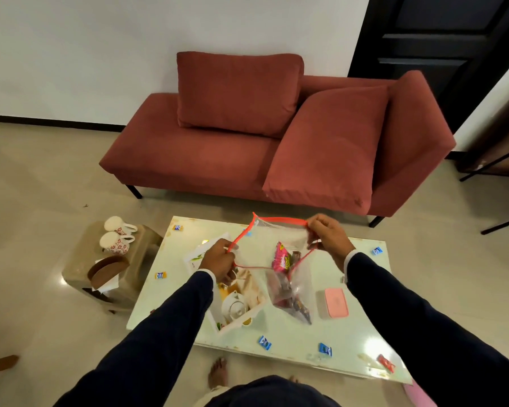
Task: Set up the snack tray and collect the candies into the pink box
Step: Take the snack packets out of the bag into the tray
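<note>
Clear plastic with a red zip strip: I hold a snack bag (pixel 279 259) up over the pale worktop (pixel 350 327), its mouth pulled wide, I judge so the snacks can go onto the tray. At far left two patterned mugs (pixel 116 236) wait on a low stool (pixel 135 259). My left hand (pixel 218 261) has its fingers (pixel 228 276) pinched together on the left rim of the bag. Below it sits the white tray (pixel 238 318), with a teapot (pixel 234 304) inside. My right hand (pixel 328 239) clamps the right rim in the same way. The pink box (pixel 334 302) lies shut on the worktop, below and well apart from my right fingers (pixel 315 245). Blue-wrapped candies (pixel 265 342) lie scattered near the worktop's edges, none collected yet as far as I can judge.
</note>
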### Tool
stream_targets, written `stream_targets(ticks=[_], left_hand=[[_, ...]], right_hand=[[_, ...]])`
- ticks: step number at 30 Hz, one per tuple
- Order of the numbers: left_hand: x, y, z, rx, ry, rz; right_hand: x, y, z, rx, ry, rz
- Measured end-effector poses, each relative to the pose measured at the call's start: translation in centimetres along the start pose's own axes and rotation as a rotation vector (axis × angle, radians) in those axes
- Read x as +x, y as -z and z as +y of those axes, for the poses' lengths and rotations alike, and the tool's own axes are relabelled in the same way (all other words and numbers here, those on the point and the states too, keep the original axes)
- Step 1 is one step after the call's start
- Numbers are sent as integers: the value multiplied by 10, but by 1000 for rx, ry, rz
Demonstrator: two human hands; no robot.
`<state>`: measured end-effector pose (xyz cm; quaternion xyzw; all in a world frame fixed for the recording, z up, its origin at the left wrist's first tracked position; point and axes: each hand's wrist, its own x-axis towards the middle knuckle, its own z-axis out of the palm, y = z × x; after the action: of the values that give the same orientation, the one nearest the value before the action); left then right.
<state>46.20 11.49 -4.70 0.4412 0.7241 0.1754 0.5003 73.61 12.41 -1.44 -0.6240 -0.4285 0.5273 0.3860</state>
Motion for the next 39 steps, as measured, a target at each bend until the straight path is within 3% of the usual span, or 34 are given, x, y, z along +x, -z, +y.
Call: stream_targets(ticks=[3, 6, 9, 12, 15, 18, 20, 24, 26, 29, 32, 35, 39], left_hand=[[-1, 5, 9, -228, 15, 67], [-8, -3, 20, -294, -77, 34], [-19, -11, 25, -349, -157, 23], [-28, 0, 30, -389, -285, 10], [-35, 30, 32, -428, -434, -15], [-35, 68, 24, -463, -505, 36], [-28, 91, 10, -496, -460, 127], [2, 114, -33, -751, -54, 211], [16, 115, -53, -854, 130, 160], [34, 116, -73, -856, 247, 21], [50, 130, -79, -889, 275, -108], [68, 153, -79, -987, 278, -82], [93, 180, -74, -1132, 147, -184]], right_hand=[[6, 21, 12, -365, 71, 181], [-5, 11, 21, -542, 225, 150], [-20, -22, 11, -646, 492, -154], [-23, -63, -3, -772, 457, -501], [-13, -97, -23, -825, 400, -570], [0, -124, -50, -724, 378, -617], [6, -141, -68, -670, 362, -647], [19, -177, -106, -664, 443, -672], [26, -195, -128, -585, 415, -692], [33, -215, -164, -475, 429, -675], [38, -228, -195, -265, 407, -671], [38, -236, -215, -43, 330, -650], [22, -244, -235, 235, 263, -712]])
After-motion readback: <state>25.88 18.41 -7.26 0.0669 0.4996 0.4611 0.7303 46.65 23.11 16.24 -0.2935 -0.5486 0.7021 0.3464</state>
